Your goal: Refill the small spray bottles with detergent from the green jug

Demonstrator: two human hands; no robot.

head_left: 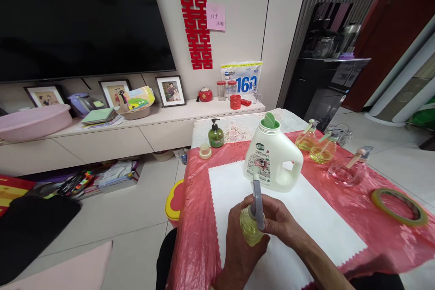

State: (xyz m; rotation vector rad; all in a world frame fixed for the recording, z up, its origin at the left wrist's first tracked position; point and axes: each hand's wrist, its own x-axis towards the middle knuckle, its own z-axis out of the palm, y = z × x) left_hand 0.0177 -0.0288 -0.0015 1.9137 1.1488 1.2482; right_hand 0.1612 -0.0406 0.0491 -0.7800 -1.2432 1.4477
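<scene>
My left hand is wrapped round a small clear spray bottle of yellow liquid, over a white cloth. At its neck, the fingers and thumb of my right hand close on the grey spray head. The bottle is tilted, and its lower part is partly covered by my left fingers. Just beyond it stands a large pale-green detergent jug with a handle and an uncapped green spout. To its left are a green pump bottle and a cream cap.
Several spray bottles, among them one with pink liquid, stand on the right of the red plastic table cover. A roll of tape lies nearer. A yellow and red stool stands left of the table, a low cabinet behind.
</scene>
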